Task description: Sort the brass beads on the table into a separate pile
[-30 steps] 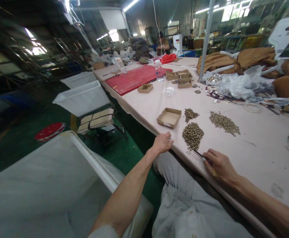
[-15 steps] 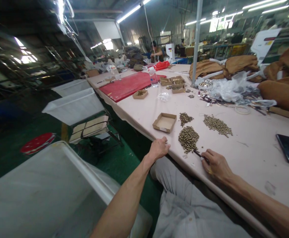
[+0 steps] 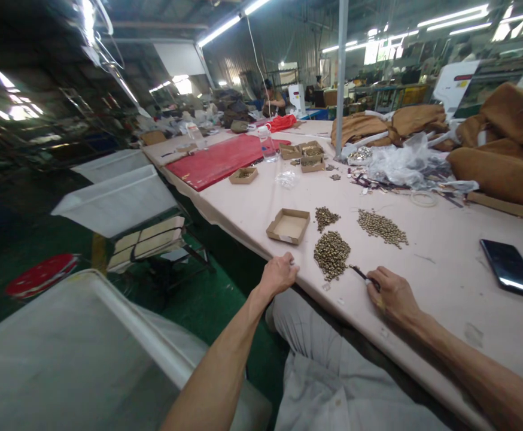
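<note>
One slim dark tool (image 3: pixel 359 273) is in the right fingers (image 3: pixel 375 279), and three piles of small brass-coloured pieces lie near: one dense pile (image 3: pixel 332 255) between the two sets of fingers, one smaller pile (image 3: pixel 326 218) beyond it and one looser pile (image 3: pixel 382 227) ahead of the right fingers, with one phone (image 3: pixel 510 266) to their right. Ahead of the left fingers (image 3: pixel 287 262) is one open cardboard box (image 3: pixel 291 225), with four more boxes (image 3: pixel 312 164) farther off. Three pale bins (image 3: pixel 86 335) stand left of these fingers.

The pale table (image 3: pixel 441 287) bears three piles of metallic pieces (image 3: pixel 332 255), an open box (image 3: pixel 289 227) and a phone (image 3: pixel 510 266).
</note>
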Available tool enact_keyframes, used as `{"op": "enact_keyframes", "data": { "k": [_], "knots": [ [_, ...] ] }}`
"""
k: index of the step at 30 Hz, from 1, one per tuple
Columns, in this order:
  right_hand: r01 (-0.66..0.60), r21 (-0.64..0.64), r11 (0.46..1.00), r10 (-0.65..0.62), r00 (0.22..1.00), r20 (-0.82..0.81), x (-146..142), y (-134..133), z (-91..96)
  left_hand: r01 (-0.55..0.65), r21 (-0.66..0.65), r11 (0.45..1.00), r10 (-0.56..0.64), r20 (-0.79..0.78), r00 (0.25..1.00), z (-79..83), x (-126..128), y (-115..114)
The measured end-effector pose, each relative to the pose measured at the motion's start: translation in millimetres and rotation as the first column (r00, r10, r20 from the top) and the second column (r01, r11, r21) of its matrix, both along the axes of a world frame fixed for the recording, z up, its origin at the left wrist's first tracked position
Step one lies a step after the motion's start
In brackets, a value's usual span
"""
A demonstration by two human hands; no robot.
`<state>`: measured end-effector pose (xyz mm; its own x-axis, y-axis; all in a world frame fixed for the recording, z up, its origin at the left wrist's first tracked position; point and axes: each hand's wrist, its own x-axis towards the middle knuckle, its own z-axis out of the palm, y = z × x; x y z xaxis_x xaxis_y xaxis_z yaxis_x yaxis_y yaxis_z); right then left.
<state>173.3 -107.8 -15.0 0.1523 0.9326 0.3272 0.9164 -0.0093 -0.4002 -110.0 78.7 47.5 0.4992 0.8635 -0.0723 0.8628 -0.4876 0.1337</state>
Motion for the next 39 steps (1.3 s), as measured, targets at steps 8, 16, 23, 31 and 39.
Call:
{"op": "enact_keyframes", "data": {
  "k": [8,16,23,31,39],
  "knots": [
    [0.175,0.088,0.981,-0.181,0.982,0.056,57.9,-47.1,7.3,0.013,0.005,1.0,-0.013,0.013,1.0,-6.0,1.0,4.6],
    [0.175,-0.007,0.985,-0.174,0.983,0.055,11.6,-43.4,-7.7,0.015,0.017,1.0,-0.015,0.003,1.0,-5.7,0.9,4.4],
    [0.077,0.045,0.996,-0.077,0.997,-0.009,25.7,-32.5,-4.3,0.023,0.02,1.0,-0.023,-0.01,1.0,-5.0,0.8,2.7],
    [-0.292,0.036,0.956,0.293,0.955,-0.042,19.4,-51.0,2.4,0.022,0.003,1.0,-0.022,-0.002,1.0,-10.0,2.2,7.1],
    [-0.237,0.019,0.971,0.237,0.971,-0.021,0.8,-9.8,1.7,0.032,0.032,0.999,-0.033,0.018,0.999,-12.6,-1.0,6.9]
  ]
}}
